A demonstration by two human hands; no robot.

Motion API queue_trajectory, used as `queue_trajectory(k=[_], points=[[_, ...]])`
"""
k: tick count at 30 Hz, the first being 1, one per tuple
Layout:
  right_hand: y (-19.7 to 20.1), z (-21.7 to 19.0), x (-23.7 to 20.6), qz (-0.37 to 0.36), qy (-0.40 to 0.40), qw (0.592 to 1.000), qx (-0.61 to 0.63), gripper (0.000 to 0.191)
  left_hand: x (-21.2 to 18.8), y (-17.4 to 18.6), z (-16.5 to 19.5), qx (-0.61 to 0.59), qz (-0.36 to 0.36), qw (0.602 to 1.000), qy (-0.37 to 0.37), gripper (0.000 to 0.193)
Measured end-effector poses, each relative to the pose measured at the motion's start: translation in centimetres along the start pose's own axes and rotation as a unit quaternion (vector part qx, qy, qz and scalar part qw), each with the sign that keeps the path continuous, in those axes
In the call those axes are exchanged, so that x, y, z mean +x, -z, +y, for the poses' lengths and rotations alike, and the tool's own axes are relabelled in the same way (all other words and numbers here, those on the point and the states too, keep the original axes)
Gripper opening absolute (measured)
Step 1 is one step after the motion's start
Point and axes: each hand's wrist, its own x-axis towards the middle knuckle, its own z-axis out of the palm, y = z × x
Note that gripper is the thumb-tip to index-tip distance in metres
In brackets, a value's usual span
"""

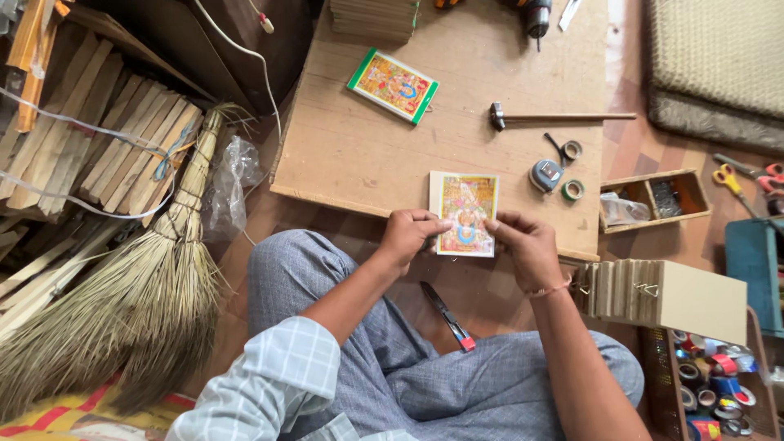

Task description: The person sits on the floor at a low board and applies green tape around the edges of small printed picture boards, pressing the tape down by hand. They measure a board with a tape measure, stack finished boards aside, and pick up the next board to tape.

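Head view looks down on a seated person whose two hands meet at the near edge of a low wooden worktop (pixel 359 155). The left hand (pixel 406 237) pinches the left side of a colourful printed picture card (pixel 464 214), and the right hand (pixel 527 245) grips its right side, so both are clamped on the card, which lies flat with its lower end over the near edge. A second picture with a green border (pixel 393 85) lies toward the far left of the worktop. A hammer (pixel 555 117) lies near the right edge, with a tape measure (pixel 545 175) and a small tape roll (pixel 572 189) below it. On the floor between the knees lies a utility knife (pixel 447 315). A broom (pixel 147 294) rests left of the worktop.
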Motion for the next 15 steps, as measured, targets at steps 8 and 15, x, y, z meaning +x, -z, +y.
queue_trajectory(k=[8,15], points=[[-1.3,2.0,2.4,0.063,0.0,0.994,-0.085,0.024,1.1,2.7,4.7,0.506,0.1,0.82,-0.247,0.029],[-2.1,1.3,1.9,0.086,0.01,0.988,-0.125,0.024,0.4,1.8,4.8,0.552,0.017,0.813,-0.182,0.04]])
